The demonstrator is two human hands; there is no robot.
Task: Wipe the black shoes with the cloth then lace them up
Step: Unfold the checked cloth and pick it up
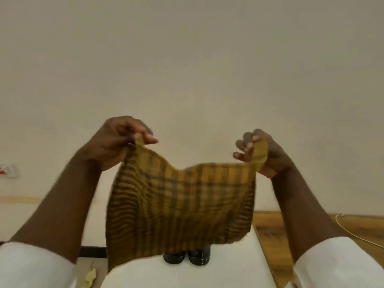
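A yellow-brown checked cloth (178, 206) hangs spread out in front of me, held up by its two top corners. My left hand (116, 142) pinches the left corner and my right hand (261, 152) pinches the right corner. Below the cloth's lower edge, the ends of two black shoes (186, 258) show side by side on a white table (228, 267). The rest of the shoes is hidden behind the cloth. No laces are visible.
A plain cream wall fills the upper view. A wooden floor (280, 229) with a thin pale cable (353, 233) lies to the right of the table. A yellowish scrap (89, 277) lies low on the left. A wall socket (8, 170) is at far left.
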